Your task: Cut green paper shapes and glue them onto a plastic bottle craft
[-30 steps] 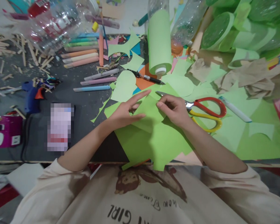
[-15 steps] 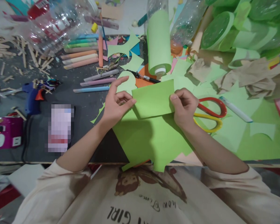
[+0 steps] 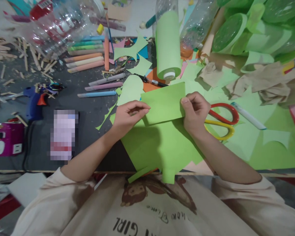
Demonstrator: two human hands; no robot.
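A rectangular piece of green paper [image 3: 164, 104] is held up between my two hands. My right hand [image 3: 195, 111] pinches its right edge, thumb in front and fingers curled behind. At the left edge my left hand [image 3: 130, 116] is closed, thumb and fingertips pinching the paper. Beneath lies a larger sheet of green paper [image 3: 147, 144] whose cut flaps hang over the table edge. Scissors with red and yellow handles [image 3: 220, 129] lie beside my right hand, their blades hidden. Just beyond my left hand rests a light green rounded cutout [image 3: 132, 87].
A green-wrapped bottle [image 3: 168, 46] lies ahead, near a black pen [image 3: 153, 82]. Coloured markers [image 3: 86, 62], a blue glue gun [image 3: 34, 103] and a phone [image 3: 64, 134] are on the left. Crumpled brown paper [image 3: 263, 80] and a white marker [image 3: 248, 114] lie right.
My left hand's raised index finger has come down, and its fingertips have closed together at the paper's left edge. The paper has shifted slightly right; my right hand keeps its pinch.
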